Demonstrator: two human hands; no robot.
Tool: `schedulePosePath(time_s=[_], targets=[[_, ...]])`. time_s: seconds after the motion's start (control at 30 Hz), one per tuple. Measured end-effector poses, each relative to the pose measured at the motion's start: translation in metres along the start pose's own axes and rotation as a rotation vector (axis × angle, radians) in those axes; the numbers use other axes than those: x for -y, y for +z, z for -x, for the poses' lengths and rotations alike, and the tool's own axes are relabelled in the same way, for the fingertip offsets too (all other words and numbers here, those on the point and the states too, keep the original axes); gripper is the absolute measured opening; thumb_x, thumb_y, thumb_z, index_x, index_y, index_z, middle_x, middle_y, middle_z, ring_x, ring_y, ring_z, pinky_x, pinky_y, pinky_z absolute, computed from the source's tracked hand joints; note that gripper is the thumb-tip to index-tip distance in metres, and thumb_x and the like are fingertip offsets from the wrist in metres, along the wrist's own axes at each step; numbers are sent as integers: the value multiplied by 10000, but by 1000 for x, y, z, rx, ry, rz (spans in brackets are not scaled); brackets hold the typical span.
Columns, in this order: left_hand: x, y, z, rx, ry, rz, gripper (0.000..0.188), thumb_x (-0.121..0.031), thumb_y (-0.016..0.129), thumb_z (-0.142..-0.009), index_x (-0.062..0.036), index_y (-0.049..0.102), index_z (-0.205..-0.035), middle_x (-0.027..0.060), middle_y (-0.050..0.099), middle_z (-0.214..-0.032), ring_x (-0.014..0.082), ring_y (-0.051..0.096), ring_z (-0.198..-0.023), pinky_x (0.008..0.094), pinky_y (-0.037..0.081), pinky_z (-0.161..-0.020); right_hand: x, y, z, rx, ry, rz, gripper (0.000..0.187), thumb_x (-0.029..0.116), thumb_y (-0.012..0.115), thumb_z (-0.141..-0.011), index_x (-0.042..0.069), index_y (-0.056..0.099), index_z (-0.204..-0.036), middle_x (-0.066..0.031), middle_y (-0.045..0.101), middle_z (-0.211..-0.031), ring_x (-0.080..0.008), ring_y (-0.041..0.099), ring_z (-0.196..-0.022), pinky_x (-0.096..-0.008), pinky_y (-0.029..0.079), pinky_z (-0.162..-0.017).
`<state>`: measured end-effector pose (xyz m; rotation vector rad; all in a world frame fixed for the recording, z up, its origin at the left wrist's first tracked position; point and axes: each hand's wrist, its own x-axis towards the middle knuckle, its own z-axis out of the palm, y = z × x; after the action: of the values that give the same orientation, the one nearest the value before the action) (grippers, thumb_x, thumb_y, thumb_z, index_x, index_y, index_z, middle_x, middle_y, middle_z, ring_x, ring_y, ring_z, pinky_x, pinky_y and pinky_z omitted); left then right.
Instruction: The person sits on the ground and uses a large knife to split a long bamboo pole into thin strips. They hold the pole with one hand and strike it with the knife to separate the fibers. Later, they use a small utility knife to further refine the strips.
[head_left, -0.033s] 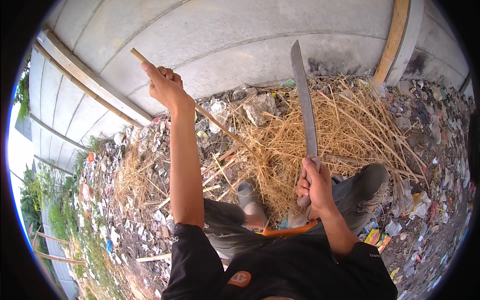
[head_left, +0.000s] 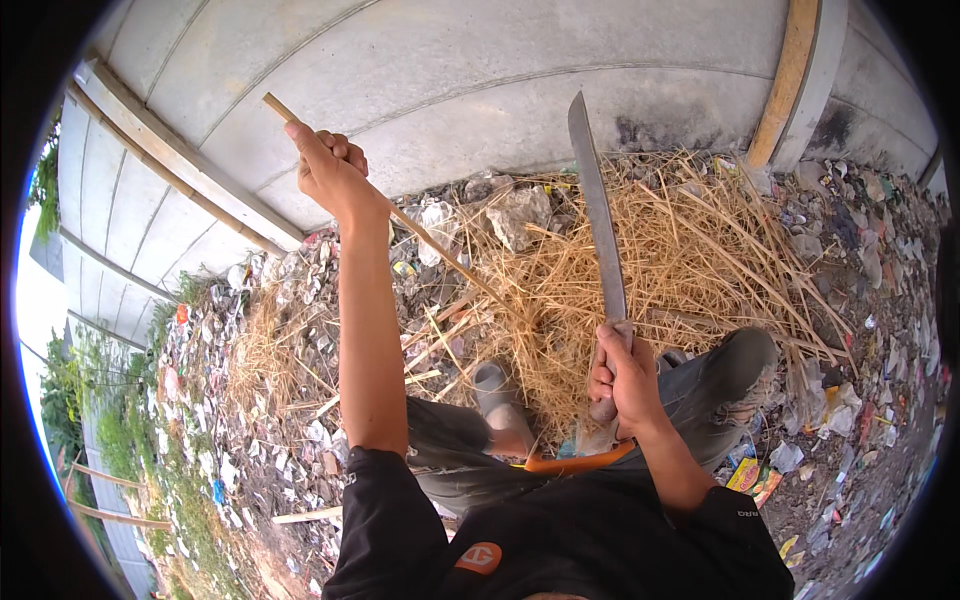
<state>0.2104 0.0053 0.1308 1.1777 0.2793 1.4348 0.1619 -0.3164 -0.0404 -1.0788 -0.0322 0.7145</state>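
My left hand [head_left: 332, 172] is raised at the upper left, its fingers closed around a thin bamboo stick [head_left: 438, 248]. The stick slants down to the right, and its lower end meets the pile of straw-coloured shavings [head_left: 690, 255]. In my right hand [head_left: 630, 382] is the handle of a machete [head_left: 598, 215]. Its long grey blade points up and away, leaning slightly left, in front of the shavings. Blade and stick are apart. Between my legs lies an orange strip [head_left: 575, 464], partly hidden by my shirt.
A concrete panel wall [head_left: 480, 80] rises just beyond the pile. A wooden post [head_left: 785, 80] leans against it at the right. A pale rock [head_left: 518, 215] sits at the pile's far edge. Litter [head_left: 860, 300] covers the ground around; green plants [head_left: 120, 420] grow at the left.
The machete's tip has swung slightly left and a little lower. My left hand and the stick have barely moved.
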Motion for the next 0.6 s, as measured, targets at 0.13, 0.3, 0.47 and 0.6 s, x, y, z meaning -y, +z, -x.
schedulePosePath(time_s=[0.13, 0.3, 0.47, 0.6], targets=[[0, 2, 8, 220, 178, -23, 504, -469, 567, -996, -105, 469, -662, 0, 452, -540, 83, 418, -438, 233, 306, -421, -17, 5, 12, 106, 205, -12, 395, 408, 581, -1003, 98, 479, -781, 25, 424, -614, -45, 406, -490, -221, 338, -421], [2, 7, 15, 166, 371, -193, 430, -318, 614, -994, -88, 495, -651, 2, 488, -492, 64, 472, -408, 226, 348, -400, -40, 12, 17, 249, 252, 81, 452, 466, 521, -1019, 90, 479, -772, 30, 430, -609, -46, 390, -480, -224, 337, -424], [14, 8, 4, 70, 430, -245, 365, -275, 619, -992, -75, 496, -713, -4, 474, -497, 57, 474, -387, 221, 364, -377, 28, 26, -4, 232, 68, 158, 490, 488, 478, -1030, 92, 476, -742, 24, 420, -577, -42, 392, -453, -211, 346, -418], [17, 7, 4, 56, 418, -304, 344, -272, 606, -997, -71, 475, -752, -7, 452, -495, 70, 484, -370, 226, 373, -361, 146, 49, 1, 158, -612, -166, 618, 691, 396, -966, 99, 419, -787, 26, 363, -545, -70, 349, -422, -248, 313, -408]])
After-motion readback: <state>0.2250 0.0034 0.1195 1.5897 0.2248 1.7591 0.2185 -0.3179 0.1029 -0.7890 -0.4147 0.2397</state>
